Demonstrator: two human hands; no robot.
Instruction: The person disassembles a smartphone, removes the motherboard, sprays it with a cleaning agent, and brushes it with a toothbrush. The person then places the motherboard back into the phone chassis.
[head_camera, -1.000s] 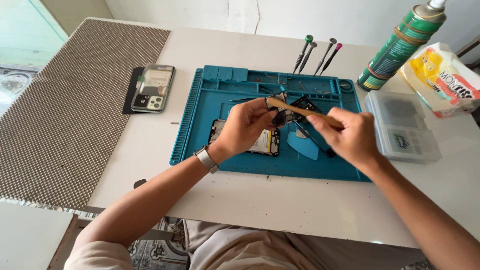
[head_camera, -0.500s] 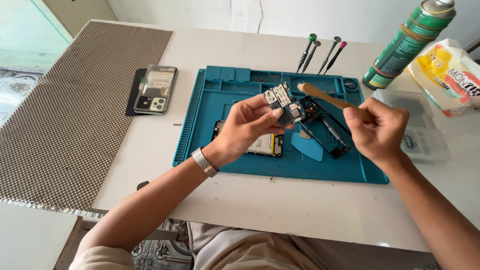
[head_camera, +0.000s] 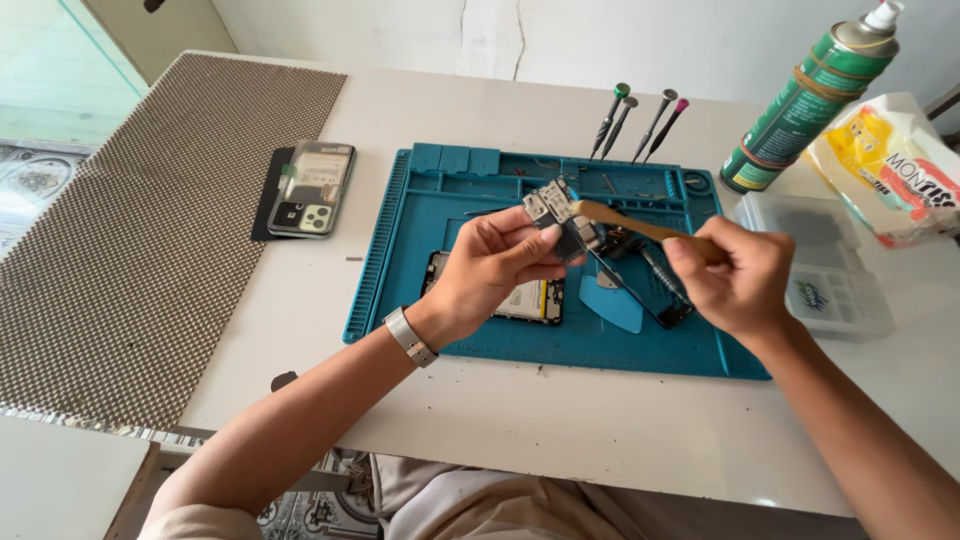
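My left hand (head_camera: 495, 268) holds a small phone circuit board (head_camera: 556, 214) up above the blue work mat (head_camera: 420, 250). My right hand (head_camera: 738, 275) grips a wooden-handled brush (head_camera: 640, 227) whose tip touches the board. Under my hands on the mat lie an opened phone body (head_camera: 530, 300), a blue pick (head_camera: 612, 305) and a dark screwdriver (head_camera: 665, 280).
Three screwdrivers (head_camera: 640, 120) lie at the mat's far edge. A green spray can (head_camera: 805, 100), a yellow-white packet (head_camera: 890, 165) and a clear parts box (head_camera: 830, 265) stand right. A phone back cover (head_camera: 308, 187) and a dotted grey mat (head_camera: 130, 230) lie left.
My left hand has lifted the board and turned it upward. My right hand drew back to the right, then brought the brush tip back onto the board.
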